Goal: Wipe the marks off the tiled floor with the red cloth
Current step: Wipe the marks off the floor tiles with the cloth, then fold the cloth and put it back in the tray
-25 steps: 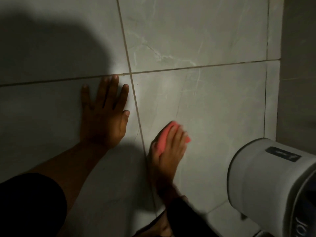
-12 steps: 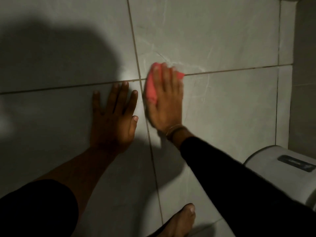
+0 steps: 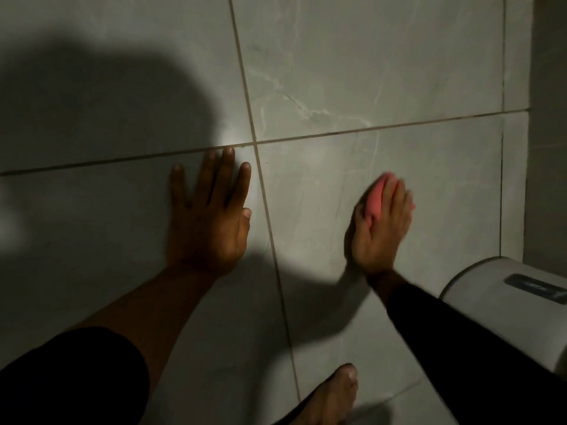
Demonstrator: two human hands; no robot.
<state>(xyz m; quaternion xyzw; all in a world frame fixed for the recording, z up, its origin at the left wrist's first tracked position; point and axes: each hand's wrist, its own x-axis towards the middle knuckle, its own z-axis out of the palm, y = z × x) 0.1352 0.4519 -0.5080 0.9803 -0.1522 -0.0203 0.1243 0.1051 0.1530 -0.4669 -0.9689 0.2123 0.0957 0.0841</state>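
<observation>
The floor is made of large grey marbled tiles (image 3: 352, 72) with thin grout lines. My right hand (image 3: 379, 231) presses the red cloth (image 3: 376, 199) flat on the near right tile; the cloth shows under and ahead of my fingers and is blurred by motion. My left hand (image 3: 208, 216) lies palm down with fingers spread on the tile to the left of the grout line, just below the grout crossing. It holds nothing. Pale streaks cross the far tile.
A white cylindrical appliance (image 3: 503, 289) with a dark label stands at the right edge, close to my right forearm. A grey wall (image 3: 549, 118) runs along the right side. My bare foot (image 3: 334, 394) is at the bottom middle. A dark shadow covers the left tiles.
My right hand has swept the red cloth from the grout crossing back toward me and to the right, onto the near right tile. The left hand has stayed planted.
</observation>
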